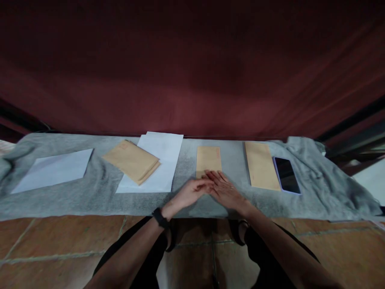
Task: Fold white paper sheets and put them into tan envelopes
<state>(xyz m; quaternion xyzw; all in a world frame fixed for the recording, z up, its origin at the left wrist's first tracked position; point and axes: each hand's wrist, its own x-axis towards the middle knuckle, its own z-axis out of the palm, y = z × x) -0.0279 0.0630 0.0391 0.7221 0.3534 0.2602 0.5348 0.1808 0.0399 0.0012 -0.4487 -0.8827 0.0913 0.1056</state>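
Observation:
A tan paper envelope (208, 157) with small red print lies flat in front of me on a grey cloth. My right hand (225, 190) rests on its near end, palm down with the fingers stretched out. My left hand (194, 192), a black band on its wrist, reaches in from the other side. Its outstretched fingertips meet the fingers of the right hand at the envelope's near edge. Between them the two hands cover that end of the envelope.
To the left, a stack of tan envelopes (132, 160) overlaps white paper sheets (162, 160). Farther left lies a folded white sheet (54, 170). On the right are a pile of tan envelopes (261, 165) and a phone (287, 175). A dark red surface (192, 88) rises behind the grey cloth (120, 204).

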